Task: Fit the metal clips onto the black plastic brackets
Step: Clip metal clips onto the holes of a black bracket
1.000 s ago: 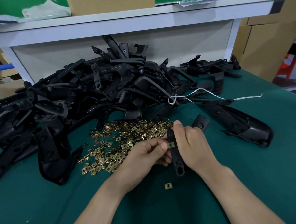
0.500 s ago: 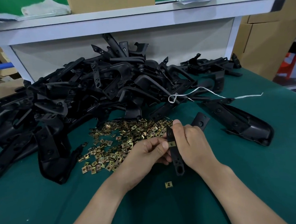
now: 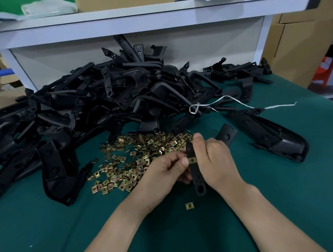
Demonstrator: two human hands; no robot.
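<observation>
My right hand (image 3: 212, 162) grips a black plastic bracket (image 3: 197, 179) by its middle, one arm pointing down toward me and the other (image 3: 227, 134) sticking out behind the hand. A brass-coloured metal clip (image 3: 192, 159) sits on the near arm, and my left hand (image 3: 164, 170) pinches it with thumb and fingers. A loose heap of metal clips (image 3: 136, 158) lies on the green table (image 3: 51, 228) to the left of my hands. One single clip (image 3: 190, 206) lies below the bracket's tip.
A big pile of black brackets (image 3: 103, 110) fills the back and left of the table. A separate black bracket (image 3: 268, 136) lies at the right, with a white string (image 3: 228, 99) above it. A white shelf (image 3: 137, 19) runs behind, cardboard boxes (image 3: 302, 41) at right.
Hardly anything has moved. My left thumb and fingers stay on the clip on the bracket's arm, and both hands hold the same place.
</observation>
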